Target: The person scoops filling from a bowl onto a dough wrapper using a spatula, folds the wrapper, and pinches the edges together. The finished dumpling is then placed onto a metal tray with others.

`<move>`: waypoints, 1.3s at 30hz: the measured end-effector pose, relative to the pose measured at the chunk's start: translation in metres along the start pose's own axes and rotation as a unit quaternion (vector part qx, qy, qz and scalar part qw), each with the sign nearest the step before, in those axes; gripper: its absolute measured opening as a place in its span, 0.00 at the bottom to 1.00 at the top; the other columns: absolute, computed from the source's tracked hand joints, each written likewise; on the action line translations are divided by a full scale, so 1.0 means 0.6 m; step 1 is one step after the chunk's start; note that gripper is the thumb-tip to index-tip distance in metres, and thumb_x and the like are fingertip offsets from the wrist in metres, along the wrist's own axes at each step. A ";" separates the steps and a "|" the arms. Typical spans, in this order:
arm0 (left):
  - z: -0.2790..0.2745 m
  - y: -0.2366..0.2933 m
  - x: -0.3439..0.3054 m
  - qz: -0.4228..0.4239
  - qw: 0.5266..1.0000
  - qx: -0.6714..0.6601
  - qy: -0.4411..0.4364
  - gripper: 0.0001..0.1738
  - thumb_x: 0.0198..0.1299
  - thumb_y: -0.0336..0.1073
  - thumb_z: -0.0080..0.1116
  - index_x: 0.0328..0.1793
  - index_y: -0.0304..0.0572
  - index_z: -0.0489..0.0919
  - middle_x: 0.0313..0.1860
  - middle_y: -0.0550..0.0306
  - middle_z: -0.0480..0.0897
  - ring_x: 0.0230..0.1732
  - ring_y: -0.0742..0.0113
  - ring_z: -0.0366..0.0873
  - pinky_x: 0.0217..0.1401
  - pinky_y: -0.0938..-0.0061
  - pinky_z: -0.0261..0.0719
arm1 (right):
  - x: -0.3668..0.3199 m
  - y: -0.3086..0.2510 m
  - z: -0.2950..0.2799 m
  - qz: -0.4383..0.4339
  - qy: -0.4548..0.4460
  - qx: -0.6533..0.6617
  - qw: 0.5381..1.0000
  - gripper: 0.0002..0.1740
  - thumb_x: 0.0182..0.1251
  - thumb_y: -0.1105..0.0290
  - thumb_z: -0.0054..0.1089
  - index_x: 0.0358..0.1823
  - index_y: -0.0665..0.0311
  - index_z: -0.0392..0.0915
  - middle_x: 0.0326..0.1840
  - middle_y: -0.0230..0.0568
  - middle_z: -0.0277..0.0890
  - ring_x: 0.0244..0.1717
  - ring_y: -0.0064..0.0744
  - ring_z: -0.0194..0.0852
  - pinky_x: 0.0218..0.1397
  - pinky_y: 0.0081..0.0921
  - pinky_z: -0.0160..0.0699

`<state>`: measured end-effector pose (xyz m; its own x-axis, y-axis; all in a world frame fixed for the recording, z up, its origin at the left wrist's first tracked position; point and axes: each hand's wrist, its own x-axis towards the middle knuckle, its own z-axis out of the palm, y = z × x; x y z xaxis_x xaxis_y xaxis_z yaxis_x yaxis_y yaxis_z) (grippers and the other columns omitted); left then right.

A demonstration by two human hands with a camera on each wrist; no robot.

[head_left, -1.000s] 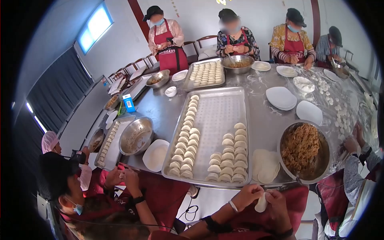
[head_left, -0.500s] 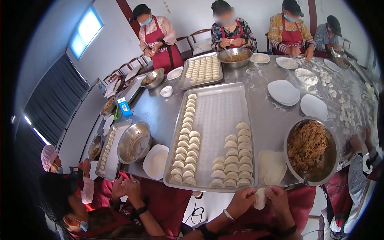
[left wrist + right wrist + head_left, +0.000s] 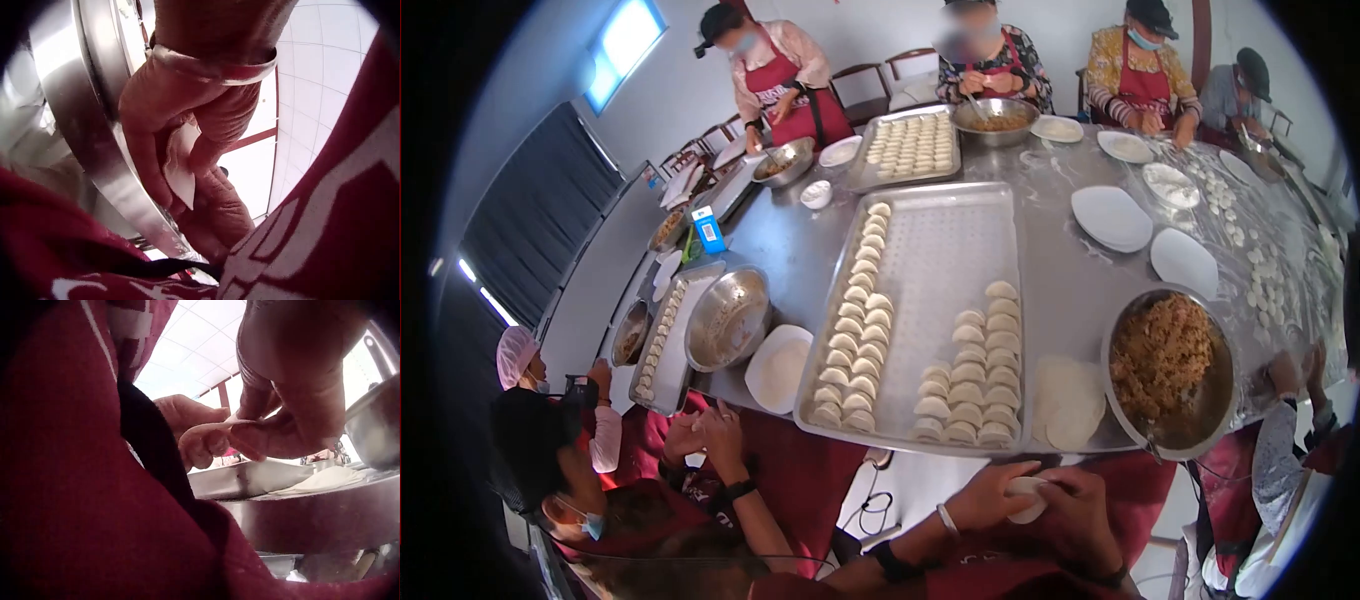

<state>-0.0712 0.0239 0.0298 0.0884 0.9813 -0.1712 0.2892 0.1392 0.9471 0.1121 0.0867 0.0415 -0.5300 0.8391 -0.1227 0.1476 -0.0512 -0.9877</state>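
Just in front of the table edge, both hands hold one pale, folded dumpling [image 3: 1027, 503]. My left hand [image 3: 988, 497] has thumb and fingers round one side of it. From the other side, the right hand [image 3: 1084, 512] pinches its edge. In the left wrist view the dumpling [image 3: 181, 165] shows a wavy rim between thumb and fingers. Its thin edge [image 3: 215, 426] appears in the right wrist view, gripped at the right hand's fingertips. Close beyond the hands stands a large metal tray [image 3: 920, 270] with rows of half-moon dumplings [image 3: 967, 390].
Flat dough wrappers [image 3: 1068, 400] lie right of the tray, beside a metal bowl of filling [image 3: 1165, 350]. White plates [image 3: 1112, 218] stand farther back. At the left sit an almost bare metal bowl [image 3: 730, 318] and a neighbour working with both hands [image 3: 705, 437]. Others work across the table.
The dumpling has gone from hanging lengthwise to a slanted position, with the fingers now closer over it. Across the table at the left, a person has leaned over and reached down toward a bowl.
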 end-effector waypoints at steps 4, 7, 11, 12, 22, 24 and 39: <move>0.011 0.016 0.006 -0.002 0.993 0.067 -0.097 0.24 0.59 0.37 0.62 0.60 0.34 0.79 0.45 0.44 0.86 0.46 0.57 0.85 0.50 0.68 0.80 | -0.024 -0.008 -0.019 -0.076 0.019 -0.084 0.993 0.08 0.61 0.76 0.64 0.41 0.68 0.84 0.37 0.44 0.84 0.40 0.34 0.85 0.43 0.27 0.81; 0.028 0.035 -0.002 -0.097 0.993 0.010 -0.061 0.15 0.61 0.34 0.60 0.51 0.33 0.83 0.39 0.49 0.87 0.41 0.65 0.85 0.45 0.70 0.81 | -0.061 0.006 -0.055 -0.079 0.084 -0.052 0.992 0.08 0.63 0.74 0.64 0.43 0.68 0.83 0.39 0.46 0.84 0.40 0.37 0.85 0.45 0.28 0.81; 0.062 0.030 0.002 -0.113 0.983 -0.144 -0.032 0.14 0.64 0.29 0.54 0.51 0.27 0.80 0.40 0.48 0.86 0.41 0.62 0.86 0.46 0.70 0.84 | -0.128 0.030 -0.128 0.002 0.188 0.006 0.982 0.09 0.66 0.73 0.61 0.44 0.71 0.82 0.38 0.43 0.85 0.40 0.30 0.84 0.44 0.25 0.81; 0.069 0.032 0.004 -0.123 0.975 -0.183 -0.035 0.15 0.65 0.28 0.53 0.53 0.25 0.79 0.41 0.47 0.85 0.41 0.60 0.86 0.47 0.68 0.85 | -0.140 0.035 -0.141 0.048 0.223 0.052 0.972 0.09 0.67 0.74 0.60 0.44 0.72 0.82 0.37 0.42 0.85 0.40 0.28 0.83 0.43 0.24 0.81; 0.101 0.091 0.026 -0.165 0.951 -0.253 -0.063 0.18 0.68 0.29 0.49 0.60 0.24 0.72 0.44 0.43 0.83 0.39 0.54 0.86 0.38 0.66 0.89 | -0.082 0.004 -0.179 -0.196 0.411 -0.276 0.846 0.19 0.51 0.74 0.71 0.48 0.64 0.81 0.44 0.39 0.80 0.44 0.42 0.78 0.49 0.35 0.78; 0.110 0.097 0.024 -0.159 0.948 -0.272 -0.043 0.18 0.68 0.32 0.52 0.58 0.24 0.73 0.42 0.46 0.84 0.42 0.59 0.86 0.42 0.68 0.88 | -0.049 -0.012 -0.178 -0.229 0.359 -0.322 0.846 0.21 0.48 0.73 0.72 0.47 0.62 0.81 0.45 0.38 0.79 0.47 0.44 0.76 0.51 0.37 0.77; 0.116 0.079 0.065 -0.099 0.946 -0.307 -0.011 0.19 0.66 0.27 0.52 0.62 0.28 0.73 0.50 0.50 0.82 0.48 0.61 0.83 0.54 0.67 0.82 | 0.013 0.013 -0.247 -0.212 0.239 -0.404 0.857 0.08 0.56 0.75 0.65 0.39 0.64 0.83 0.43 0.42 0.82 0.46 0.48 0.79 0.47 0.35 0.79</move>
<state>0.0121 0.0596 0.0491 0.1128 0.9260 -0.3604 -0.3061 0.3775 0.8740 0.2331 0.1733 0.0474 -0.3047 0.8253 0.4755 0.6584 0.5432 -0.5209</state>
